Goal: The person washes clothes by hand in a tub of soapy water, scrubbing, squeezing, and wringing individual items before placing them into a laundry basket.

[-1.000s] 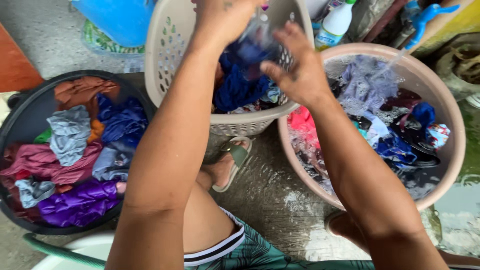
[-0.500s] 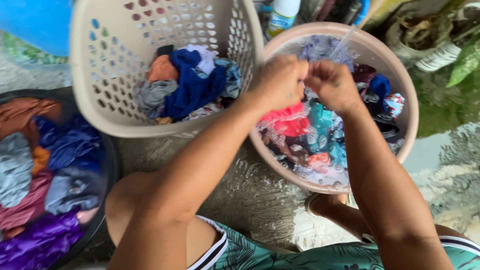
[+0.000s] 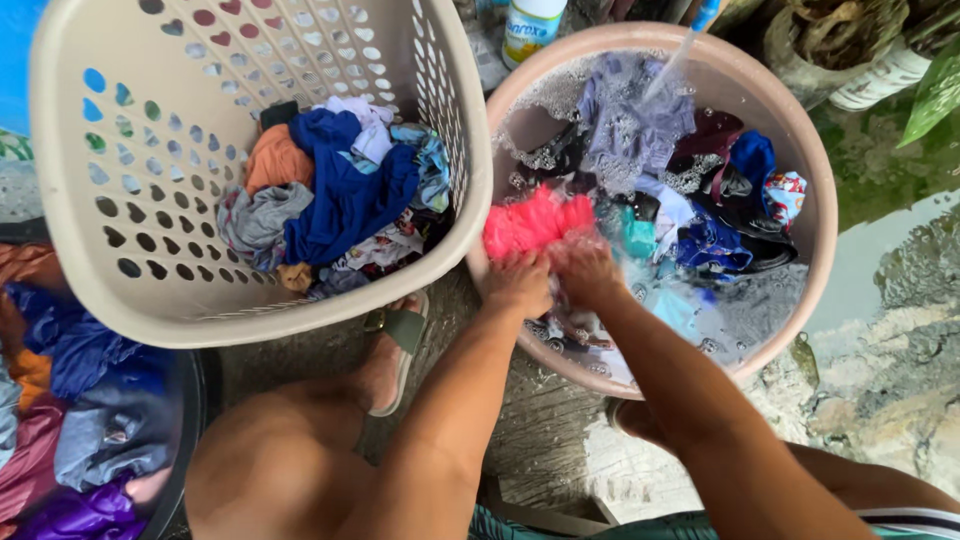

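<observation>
Both my hands are down in a tan round basin [image 3: 800, 130] full of soapy water and wet clothes. My left hand [image 3: 520, 282] and my right hand [image 3: 585, 268] are side by side, closed on wet cloth just below a bright pink garment [image 3: 535, 222]. Which piece each hand grips is hidden by suds and fingers. A thin stream of water [image 3: 668, 62] pours into the basin at the back.
A beige perforated laundry basket [image 3: 90, 250] with blue, orange and grey clothes stands left of the basin. A black tub [image 3: 188, 400] of coloured clothes sits at lower left. A detergent bottle [image 3: 530, 22] stands behind. My sandalled foot [image 3: 395, 345] rests on wet concrete.
My hands left the basket, moved right over the basin, then dropped into the water and closed on cloth near the pink garment. The view shifted right.
</observation>
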